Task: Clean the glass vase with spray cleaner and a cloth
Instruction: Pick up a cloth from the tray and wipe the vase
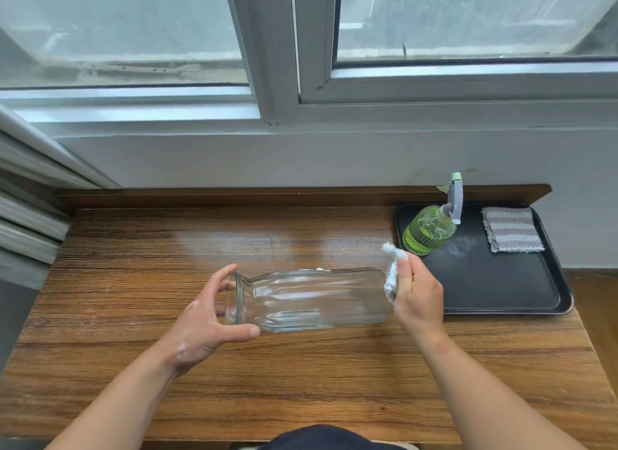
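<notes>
A clear ribbed glass vase (311, 299) is held on its side over the middle of the wooden table, mouth to the left. My left hand (204, 322) grips its rim, thumb underneath and fingers over the top. My right hand (418, 295) presses a bunched pale blue cloth (391, 272) against the vase's base at the right end. A green spray bottle (429, 230) with a grey and pale green trigger head stands upright at the left end of a black tray (501, 292).
Folded striped cloths (511, 229) lie in the tray's far right corner. The wooden table (301, 382) backs onto a white wall under a window. The table's right edge lies just beyond the tray. A radiator-like panel stands at the left.
</notes>
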